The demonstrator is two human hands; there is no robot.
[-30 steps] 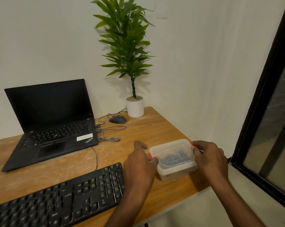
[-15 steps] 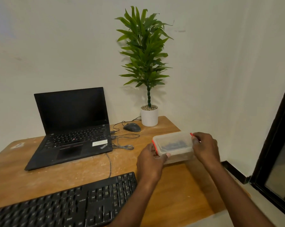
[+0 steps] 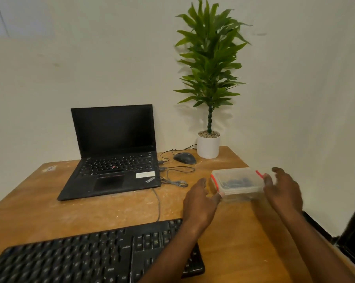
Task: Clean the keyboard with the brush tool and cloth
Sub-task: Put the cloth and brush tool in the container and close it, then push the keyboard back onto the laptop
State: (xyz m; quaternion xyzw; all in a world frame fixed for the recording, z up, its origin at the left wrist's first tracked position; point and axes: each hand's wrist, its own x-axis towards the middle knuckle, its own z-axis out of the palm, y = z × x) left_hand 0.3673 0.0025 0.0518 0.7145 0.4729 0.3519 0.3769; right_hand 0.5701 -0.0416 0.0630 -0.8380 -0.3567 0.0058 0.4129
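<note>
Translucent box (image 3: 236, 181) contents dark, unclear; keyboard (image 3: 94, 256) cut off.

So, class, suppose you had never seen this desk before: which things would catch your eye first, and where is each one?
The tall green potted plant stands out first, at the desk's far right corner against the pale wall. Next come the two hands, left hand and right hand, either side of a clear plastic box with red clips on the desk's right side. The open black laptop sits behind the black keyboard at the near edge.
</note>
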